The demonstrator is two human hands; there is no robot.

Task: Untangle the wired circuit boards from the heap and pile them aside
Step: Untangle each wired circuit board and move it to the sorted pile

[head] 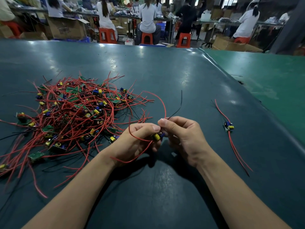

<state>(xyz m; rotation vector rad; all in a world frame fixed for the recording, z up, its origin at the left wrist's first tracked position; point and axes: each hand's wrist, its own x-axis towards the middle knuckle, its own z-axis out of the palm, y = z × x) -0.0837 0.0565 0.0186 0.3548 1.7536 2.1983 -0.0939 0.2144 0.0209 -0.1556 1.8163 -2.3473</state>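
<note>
A heap of small green circuit boards with yellow and blue parts and tangled red and black wires covers the table's left side. Just right of the heap, above the table, my left hand grips one wired board with a yellow capacitor; its red wires loop under and around that hand. My right hand pinches that board's red and black wires, which rise up from the fingertips. One separated board lies alone at the right with its red and black wires stretched along the table.
The dark green table mat meets a lighter green mat at the right. Beyond the far edge, several people sit on orange stools at benches among cardboard boxes.
</note>
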